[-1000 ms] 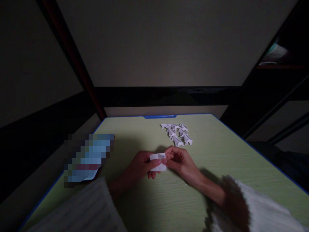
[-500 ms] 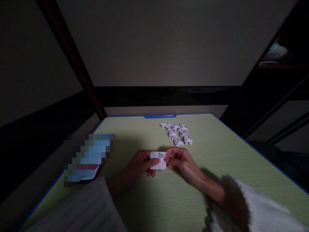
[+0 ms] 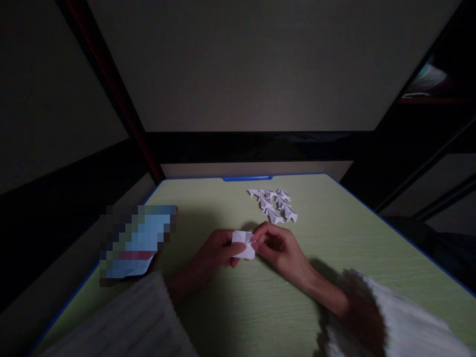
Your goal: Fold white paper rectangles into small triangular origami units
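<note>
A small white square of folded paper (image 3: 242, 252) is held up over the table, with crease lines across its face. My left hand (image 3: 220, 252) grips it from the left, thumb flat on the front and fingers behind. At its right edge my right hand (image 3: 275, 244) pinches the paper's upper right part between thumb and fingers. Those right fingertips hide part of the fold. Beyond my hands lie several small folded paper pieces (image 3: 274, 215) with pointed flaps, grouped loosely on the table.
The light green table (image 3: 201, 198) has a blue rim and a blue handle-like strip (image 3: 247, 178) at its far edge. On the left stands a tilted device with a pixelated screen (image 3: 145, 243). A pale panel (image 3: 238, 64) rises behind the table.
My right fingers have shifted slightly on the paper's upper right, and the flap there looks different. The paper is tilted a little more. My left hand keeps its hold.
</note>
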A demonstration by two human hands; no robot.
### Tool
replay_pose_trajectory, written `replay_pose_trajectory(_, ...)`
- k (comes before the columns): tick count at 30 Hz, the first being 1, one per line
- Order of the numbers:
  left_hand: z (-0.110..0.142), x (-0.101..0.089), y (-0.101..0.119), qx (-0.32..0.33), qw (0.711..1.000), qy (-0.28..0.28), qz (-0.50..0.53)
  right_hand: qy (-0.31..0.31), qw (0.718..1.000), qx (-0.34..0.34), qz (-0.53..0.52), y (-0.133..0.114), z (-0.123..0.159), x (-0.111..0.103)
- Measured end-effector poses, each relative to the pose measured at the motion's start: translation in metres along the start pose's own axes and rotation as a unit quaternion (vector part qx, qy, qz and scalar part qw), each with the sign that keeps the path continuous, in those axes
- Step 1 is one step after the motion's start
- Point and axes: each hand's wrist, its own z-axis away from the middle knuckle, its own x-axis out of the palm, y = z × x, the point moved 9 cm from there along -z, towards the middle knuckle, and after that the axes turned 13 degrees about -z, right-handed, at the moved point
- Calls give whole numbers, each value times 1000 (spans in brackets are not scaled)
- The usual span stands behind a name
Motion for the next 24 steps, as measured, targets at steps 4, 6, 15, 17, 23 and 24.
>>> replay_pose_trajectory(4,0,-2,0,3,1000,8,1,6,999,14,-32,3,-2,-1)
replay_pose_trajectory(6,0,-3,0,3,1000,13,4,11,999,23,-42,4,-2,-1)
replay_pose_trajectory(15,0,-5,-2,3,999,29,26,1,998,-32,-55,-10,-1,2)
replay_pose_trajectory(17,1,-4,-2,-1,999,25,33,1,997,-56,-46,-16,0,2)
replay_pose_trajectory(23,2,-1,3,-2,998,13,69,-2,996,-87,3,-27,4,4)
replay_pose_trajectory(24,2,-1,3,-4,997,13,79,-4,996,-87,9,-28,4,4)
